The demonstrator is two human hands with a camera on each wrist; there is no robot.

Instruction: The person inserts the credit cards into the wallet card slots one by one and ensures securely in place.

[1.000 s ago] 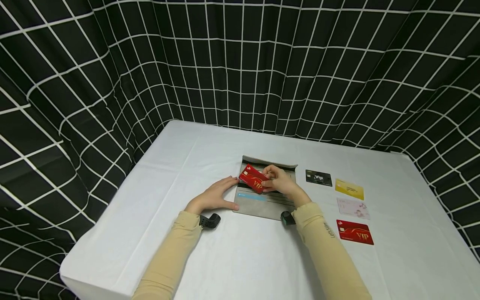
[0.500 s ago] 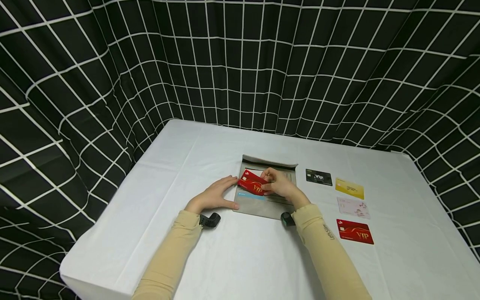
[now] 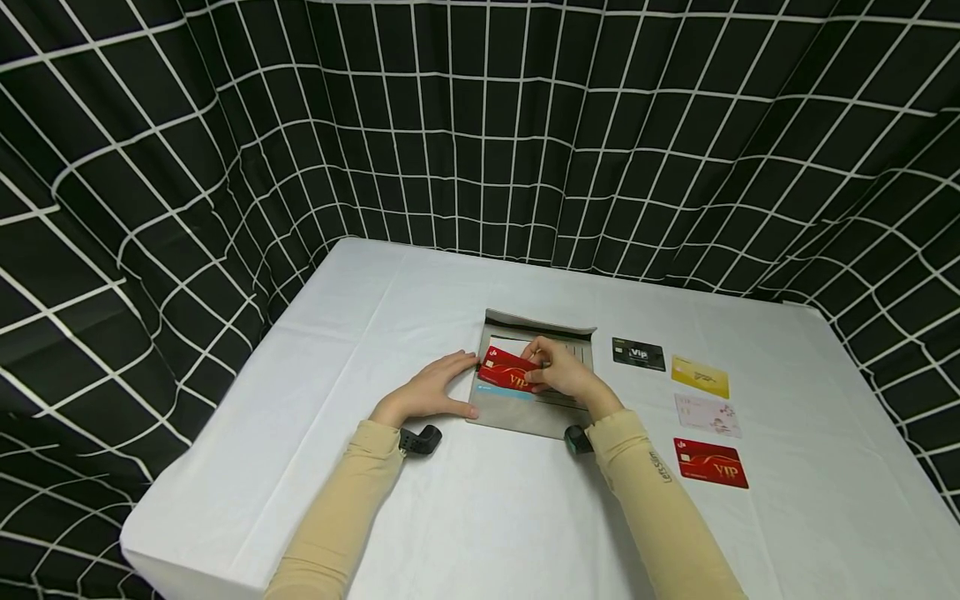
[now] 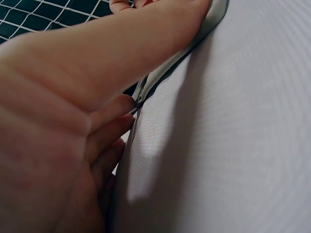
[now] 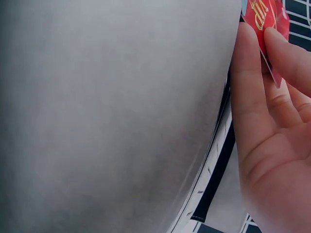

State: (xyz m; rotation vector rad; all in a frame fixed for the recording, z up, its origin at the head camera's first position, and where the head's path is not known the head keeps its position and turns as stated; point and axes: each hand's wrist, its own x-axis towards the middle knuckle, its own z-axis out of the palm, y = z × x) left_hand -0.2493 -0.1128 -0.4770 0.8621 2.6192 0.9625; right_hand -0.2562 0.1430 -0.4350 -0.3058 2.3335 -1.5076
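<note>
My right hand (image 3: pixel 564 369) pinches a red VIP card (image 3: pixel 501 367) by its right end, between thumb and fingers. The card lies over the left half of an open grey wallet (image 3: pixel 513 415), its lower edge just above a light blue strip (image 3: pixel 504 392). Whether that edge is inside a slot I cannot tell. In the right wrist view the red card (image 5: pixel 278 19) shows between the thumb and a finger, beside the wallet's grey surface (image 5: pixel 121 111). My left hand (image 3: pixel 427 392) rests with spread, straight fingers at the wallet's left edge, thumb on its lower left corner.
Right of the wallet lie a black VIP card (image 3: pixel 638 354), a yellow card (image 3: pixel 700 377), a pale pink card (image 3: pixel 708 414) and another red VIP card (image 3: pixel 711 463). They rest on a white-covered table (image 3: pixel 360 333). Black gridded curtains (image 3: pixel 465 125) surround it.
The pinched red card has come down towards the blue strip and turned more level. A white patch shows above it now. My left hand stays in place.
</note>
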